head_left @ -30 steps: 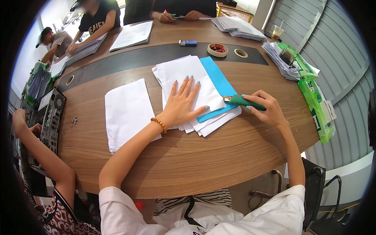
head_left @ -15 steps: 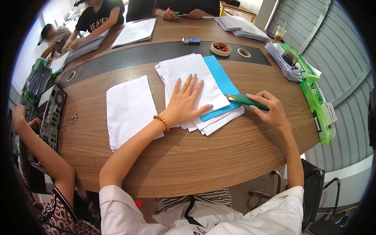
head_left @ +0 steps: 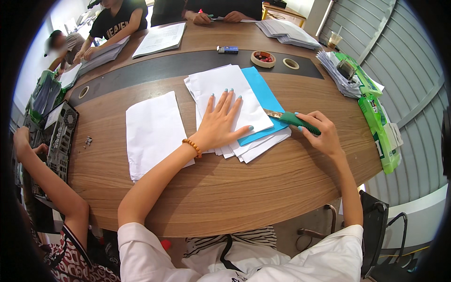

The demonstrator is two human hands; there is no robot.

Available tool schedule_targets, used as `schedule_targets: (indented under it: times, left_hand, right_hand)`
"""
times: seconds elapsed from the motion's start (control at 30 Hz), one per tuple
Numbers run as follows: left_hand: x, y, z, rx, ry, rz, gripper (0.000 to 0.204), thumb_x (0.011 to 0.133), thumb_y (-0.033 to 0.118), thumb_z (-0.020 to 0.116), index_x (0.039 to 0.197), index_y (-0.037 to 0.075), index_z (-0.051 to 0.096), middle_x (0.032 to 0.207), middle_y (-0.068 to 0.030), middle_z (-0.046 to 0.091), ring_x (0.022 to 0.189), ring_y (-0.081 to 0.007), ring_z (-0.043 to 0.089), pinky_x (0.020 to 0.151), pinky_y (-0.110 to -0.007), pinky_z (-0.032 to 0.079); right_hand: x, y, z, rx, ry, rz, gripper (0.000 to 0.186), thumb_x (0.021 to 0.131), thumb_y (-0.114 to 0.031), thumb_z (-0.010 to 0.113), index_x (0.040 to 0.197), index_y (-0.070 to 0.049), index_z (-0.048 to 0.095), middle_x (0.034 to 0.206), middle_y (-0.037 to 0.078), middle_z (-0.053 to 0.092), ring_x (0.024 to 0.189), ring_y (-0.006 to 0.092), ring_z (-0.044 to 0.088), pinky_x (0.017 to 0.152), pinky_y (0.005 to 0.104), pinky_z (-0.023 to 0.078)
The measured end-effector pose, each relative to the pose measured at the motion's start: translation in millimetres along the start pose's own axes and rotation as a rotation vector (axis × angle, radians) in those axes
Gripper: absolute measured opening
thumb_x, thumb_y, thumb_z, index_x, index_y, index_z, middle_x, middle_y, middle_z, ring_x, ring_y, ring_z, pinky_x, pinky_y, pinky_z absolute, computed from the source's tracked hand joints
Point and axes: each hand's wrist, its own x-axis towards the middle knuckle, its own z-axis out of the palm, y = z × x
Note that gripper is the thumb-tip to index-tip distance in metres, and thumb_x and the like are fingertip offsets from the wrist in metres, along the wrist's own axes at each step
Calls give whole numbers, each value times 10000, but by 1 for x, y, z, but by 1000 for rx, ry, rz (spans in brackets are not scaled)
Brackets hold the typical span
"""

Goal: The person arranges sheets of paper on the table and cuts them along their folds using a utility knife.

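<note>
Two paper lots lie on the counter [head_left: 225, 188]: a separate white stack [head_left: 152, 134] apart at left, and the fanned pile [head_left: 235, 101] pinned flat under the left hand [head_left: 221, 124]. The right hand [head_left: 322, 134] has its grip clenched on a green-handled cutter [head_left: 293, 120], blade at the blue sheet [head_left: 263, 96]; cutting looks barely underway.

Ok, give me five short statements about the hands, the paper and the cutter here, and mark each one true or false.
1. The left hand lies flat, fingers spread, on the stack of white sheets. True.
2. The right hand holds a red pair of scissors. False: it grips a green-handled cutter.
3. A blue sheet lies within the stack, under the top white sheets. True.
4. The cutter's blade points away from the stack. False: it points left, at the stack's right edge.
5. The separate white sheet lies right of the right hand. False: it lies left of the left hand, on the wooden table.
</note>
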Motion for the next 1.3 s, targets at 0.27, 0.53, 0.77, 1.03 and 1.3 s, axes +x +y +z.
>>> schedule_targets:
  times: [0.27, 0.53, 0.77, 1.03, 1.3]
  left_hand:
    - [1, -1, 1, 2, 6, -1, 793, 838, 620, 341, 1341, 6, 319, 1402, -248, 242, 1343, -341, 154, 1072, -507, 58]
    - [0, -1, -1, -3, 9, 3, 798, 837, 621, 341, 1334, -2, 319, 1395, -253, 249, 1341, -346, 154, 1070, -514, 57]
    - [0, -2, 1, 4, 22, 3, 794, 836, 612, 356, 1332, -5, 319, 1396, -255, 244, 1337, -354, 160, 1068, -516, 61]
    - [0, -1, 1, 2, 39, 9, 790, 842, 608, 355, 1332, -10, 317, 1395, -257, 245, 1337, -347, 165, 1067, -517, 60]
    - [0, 0, -1, 0, 17, -1, 799, 840, 611, 359, 1337, -13, 309, 1395, -261, 242, 1339, -348, 159, 1064, -522, 62]
  right_hand:
    - [11, -1, 13, -52, 33, -32, 326, 752, -120, 642, 1077, -144, 638, 836, 66, 581, 697, 211, 558, 604, 310, 460]
    - [9, 6, 8, -42, 60, -13, 328, 748, -124, 648, 1075, -150, 638, 835, 62, 577, 717, 212, 558, 614, 313, 461]
    - [20, 5, 21, -62, 77, -46, 308, 758, -161, 651, 1066, -154, 644, 831, 56, 580, 727, 214, 561, 635, 319, 462]
    - [35, 4, 35, -68, 104, -50, 297, 763, -193, 653, 1059, -164, 648, 819, 52, 581, 722, 214, 563, 649, 320, 465]
    - [44, 10, 42, -100, 122, -43, 294, 762, -198, 653, 1054, -176, 648, 824, 47, 579, 736, 217, 561, 659, 325, 466]
